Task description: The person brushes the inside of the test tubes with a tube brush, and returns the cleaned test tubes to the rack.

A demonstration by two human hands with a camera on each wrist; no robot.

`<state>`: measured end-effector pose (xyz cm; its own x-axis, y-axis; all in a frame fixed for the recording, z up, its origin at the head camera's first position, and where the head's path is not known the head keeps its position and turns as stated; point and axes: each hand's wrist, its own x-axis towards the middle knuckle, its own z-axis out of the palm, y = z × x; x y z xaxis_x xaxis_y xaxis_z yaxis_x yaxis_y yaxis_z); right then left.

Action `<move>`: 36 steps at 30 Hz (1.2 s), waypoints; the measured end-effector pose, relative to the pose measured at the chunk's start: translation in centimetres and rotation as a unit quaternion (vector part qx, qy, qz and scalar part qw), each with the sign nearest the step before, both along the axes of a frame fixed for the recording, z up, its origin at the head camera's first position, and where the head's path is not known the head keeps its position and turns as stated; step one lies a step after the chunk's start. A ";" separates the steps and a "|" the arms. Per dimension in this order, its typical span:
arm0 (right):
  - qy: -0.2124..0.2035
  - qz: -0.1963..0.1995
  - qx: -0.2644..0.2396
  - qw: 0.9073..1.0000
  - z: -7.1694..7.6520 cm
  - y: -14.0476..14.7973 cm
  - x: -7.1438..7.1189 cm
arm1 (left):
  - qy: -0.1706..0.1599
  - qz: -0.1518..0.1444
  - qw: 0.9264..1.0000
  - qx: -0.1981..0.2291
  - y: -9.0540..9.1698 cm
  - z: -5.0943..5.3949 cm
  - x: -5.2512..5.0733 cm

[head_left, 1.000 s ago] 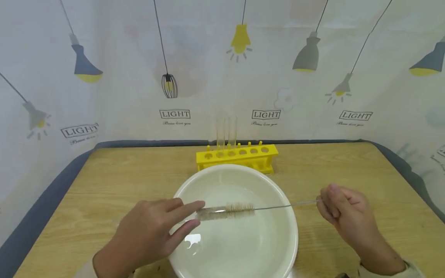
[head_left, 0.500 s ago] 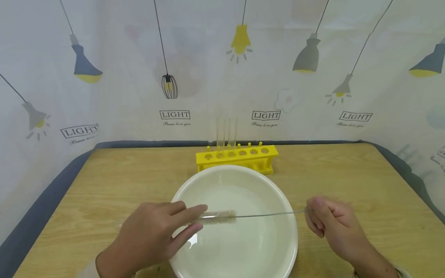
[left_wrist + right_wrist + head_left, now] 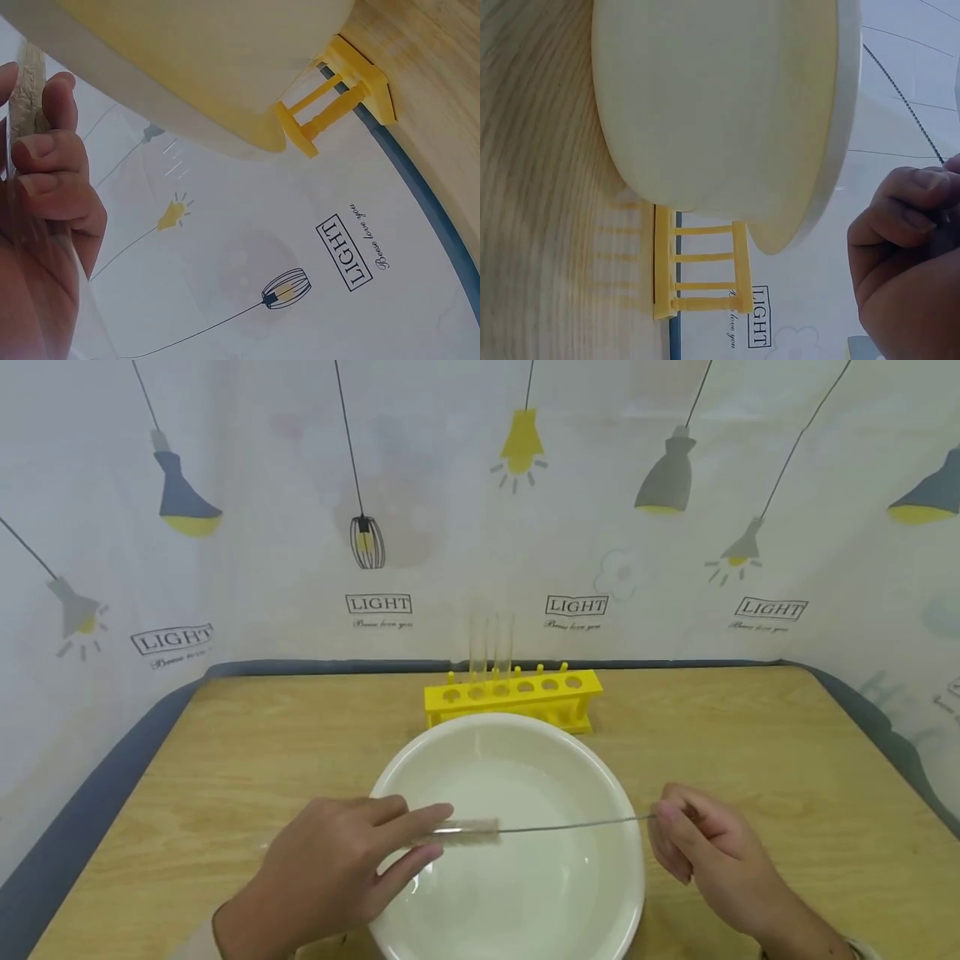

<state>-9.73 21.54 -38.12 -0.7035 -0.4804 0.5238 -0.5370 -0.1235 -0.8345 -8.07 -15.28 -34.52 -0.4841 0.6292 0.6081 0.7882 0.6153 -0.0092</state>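
Over the white basin (image 3: 525, 910), my left hand (image 3: 322, 860) holds a clear glass test tube (image 3: 476, 829) between thumb and fingers. The tube lies nearly level, its mouth facing right. Inside it sit the pale bristles of a test tube brush, also seen through the glass in the left wrist view. The brush's twisted wire handle (image 3: 573, 825) runs out of the mouth across the basin's right rim. My right hand (image 3: 708, 852) pinches the wire's far end with curled fingers; the right wrist view shows the wire (image 3: 904, 97) reaching that hand. My left palm hides the tube's closed end.
Just behind the basin stands a yellow test tube rack (image 3: 513, 692). Two clear test tubes (image 3: 503, 647) stand upright in its left part. A wooden table (image 3: 262, 735) carries everything, and a curtain printed with lamps (image 3: 450, 527) hangs behind it.
My right hand has moved left and slightly down, pushing the brush deeper into the test tube. Bristles that stuck out of the mouth are now inside. My left hand has barely moved.
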 end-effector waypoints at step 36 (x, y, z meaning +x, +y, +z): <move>-0.057 0.026 0.212 0.975 0.8 -0.5 2.1 | -0.015 -0.039 0.999 0.000 1.2 0.1 1.1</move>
<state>-7.67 21.04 -37.36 -0.7143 -0.6736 0.1897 -0.4395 0.2208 -0.8707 -6.98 -14.10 -34.37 -0.4516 0.6661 0.5936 0.8336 0.5522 0.0145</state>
